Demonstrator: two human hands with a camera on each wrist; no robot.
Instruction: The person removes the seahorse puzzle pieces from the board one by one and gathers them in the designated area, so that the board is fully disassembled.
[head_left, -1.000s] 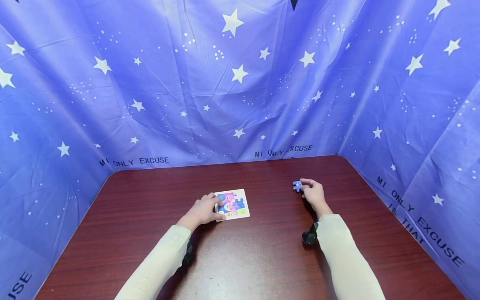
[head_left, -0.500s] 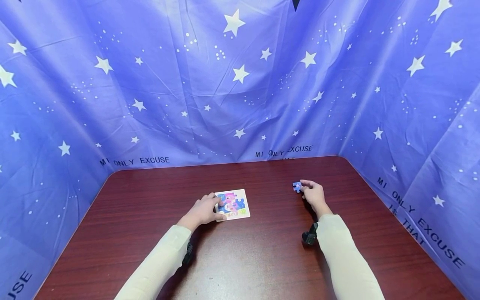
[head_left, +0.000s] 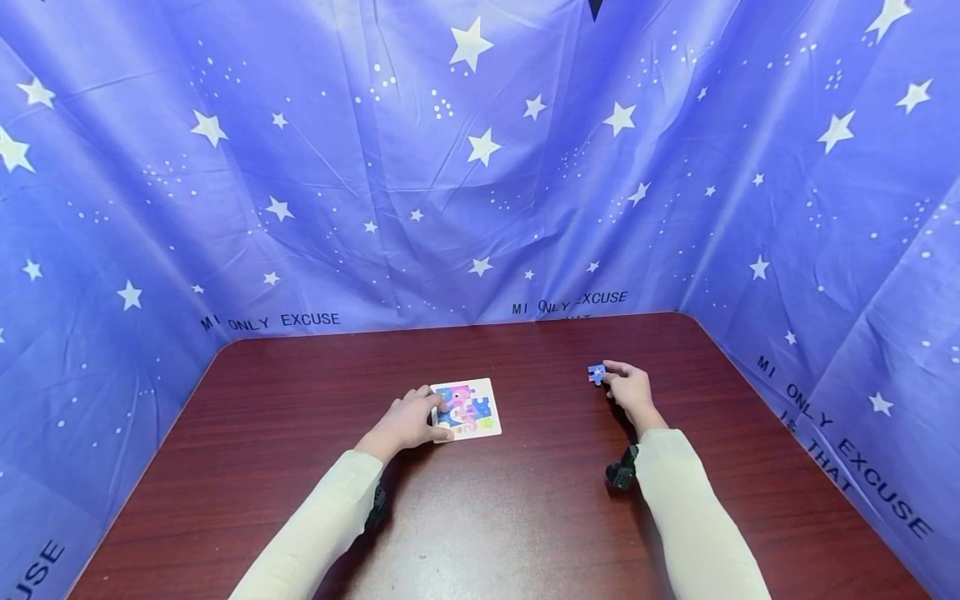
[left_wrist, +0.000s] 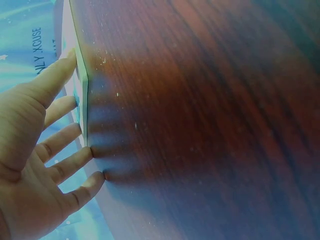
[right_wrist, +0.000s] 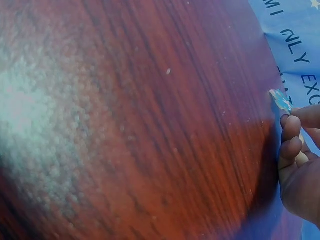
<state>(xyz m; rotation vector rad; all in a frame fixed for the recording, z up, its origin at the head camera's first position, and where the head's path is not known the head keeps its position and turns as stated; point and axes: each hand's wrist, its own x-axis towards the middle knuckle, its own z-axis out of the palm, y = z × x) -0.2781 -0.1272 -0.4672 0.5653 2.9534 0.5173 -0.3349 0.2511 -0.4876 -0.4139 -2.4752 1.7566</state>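
A square jigsaw puzzle board (head_left: 491, 408) with a white border lies flat on the table, showing a pink and blue picture. My left hand (head_left: 408, 419) rests on its left side. In the left wrist view, the thumb and extended fingers (left_wrist: 70, 137) touch the board (left_wrist: 80, 65) and the table beside it. My right hand (head_left: 630, 390) pinches a blue puzzle piece (head_left: 596, 374) with a pale star on it, to the right of the board. In the right wrist view that piece (right_wrist: 281, 100) sticks out past the fingertips, the other fingers curled below.
The dark red wooden table (head_left: 540, 500) has rounded far corners. A blue curtain (head_left: 420, 167) with white stars and printed lettering hangs along its back and both sides. Black wrist cameras (head_left: 621, 472) sit under the sleeves.
The piece in the right hand has tilted slightly and shifted a little to the right in the head view, as the whole scene has. The left hand stays on the board.
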